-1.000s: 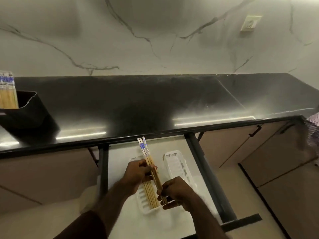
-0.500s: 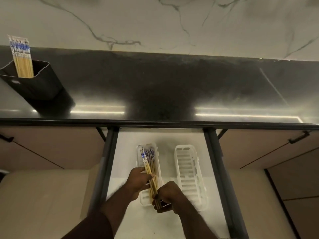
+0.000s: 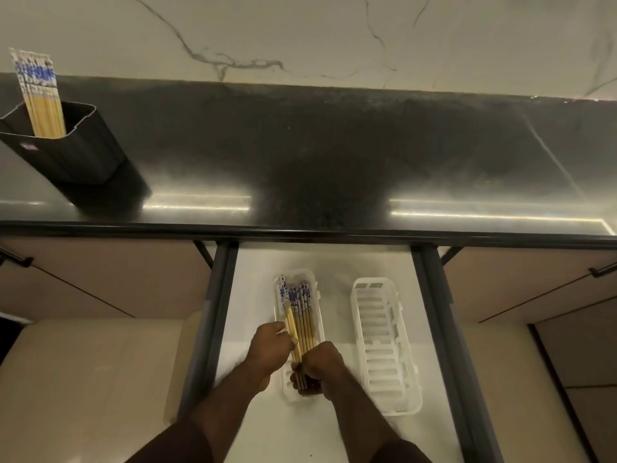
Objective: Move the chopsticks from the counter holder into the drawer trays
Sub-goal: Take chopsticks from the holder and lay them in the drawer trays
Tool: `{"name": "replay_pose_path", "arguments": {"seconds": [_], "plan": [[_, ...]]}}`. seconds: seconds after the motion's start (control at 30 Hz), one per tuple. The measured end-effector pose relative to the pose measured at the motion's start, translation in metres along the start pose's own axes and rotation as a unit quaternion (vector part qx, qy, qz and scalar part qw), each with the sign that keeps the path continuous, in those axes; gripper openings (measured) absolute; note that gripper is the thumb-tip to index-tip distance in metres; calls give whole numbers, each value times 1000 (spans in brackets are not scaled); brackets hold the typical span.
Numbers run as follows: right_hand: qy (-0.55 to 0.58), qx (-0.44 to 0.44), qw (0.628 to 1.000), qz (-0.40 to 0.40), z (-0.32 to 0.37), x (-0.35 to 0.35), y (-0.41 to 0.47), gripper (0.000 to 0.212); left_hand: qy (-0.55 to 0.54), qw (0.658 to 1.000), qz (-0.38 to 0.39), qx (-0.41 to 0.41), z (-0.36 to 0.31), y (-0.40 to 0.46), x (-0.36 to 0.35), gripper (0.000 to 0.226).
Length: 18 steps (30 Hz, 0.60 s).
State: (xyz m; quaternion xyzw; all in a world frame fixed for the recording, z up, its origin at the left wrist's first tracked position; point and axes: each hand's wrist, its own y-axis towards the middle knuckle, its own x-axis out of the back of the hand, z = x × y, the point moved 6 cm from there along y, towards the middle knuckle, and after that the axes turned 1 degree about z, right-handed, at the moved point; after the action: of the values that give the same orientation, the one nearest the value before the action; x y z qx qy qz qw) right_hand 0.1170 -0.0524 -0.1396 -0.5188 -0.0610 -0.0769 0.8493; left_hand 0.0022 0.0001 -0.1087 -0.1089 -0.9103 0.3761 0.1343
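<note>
A bundle of bamboo chopsticks [image 3: 302, 317] with blue-patterned tops lies in the left white slotted tray [image 3: 279, 297] inside the open drawer. My left hand [image 3: 270, 345] pinches the leftmost sticks near their middle. My right hand [image 3: 319, 364] is closed around the sticks' lower ends over the tray's near end. The right white tray [image 3: 384, 342] beside it holds nothing. On the counter at far left a black ribbed holder [image 3: 71, 150] contains more chopsticks [image 3: 40, 95], standing upright.
The black counter [image 3: 334, 155] runs across the view under a marble wall. Dark drawer rails [image 3: 434, 329] flank the white drawer floor. Closed beige cabinet fronts with black handles sit on either side.
The held chopsticks have come down from a raised tilt to lie along the left tray. Both hands stayed on them. The camera has tipped downward and shifted left.
</note>
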Motion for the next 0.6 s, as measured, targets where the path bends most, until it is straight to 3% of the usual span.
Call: {"name": "replay_pose_path", "arguments": {"seconds": [0.3,0.6], "plan": [[-53,27,998,-28,-5,-11,9,18,105,994,-18,-18,1,5,-6,35],[-238,83,966,-59,-5,-22,15,31,135,991,5,11,8,10,-21,40]]}}
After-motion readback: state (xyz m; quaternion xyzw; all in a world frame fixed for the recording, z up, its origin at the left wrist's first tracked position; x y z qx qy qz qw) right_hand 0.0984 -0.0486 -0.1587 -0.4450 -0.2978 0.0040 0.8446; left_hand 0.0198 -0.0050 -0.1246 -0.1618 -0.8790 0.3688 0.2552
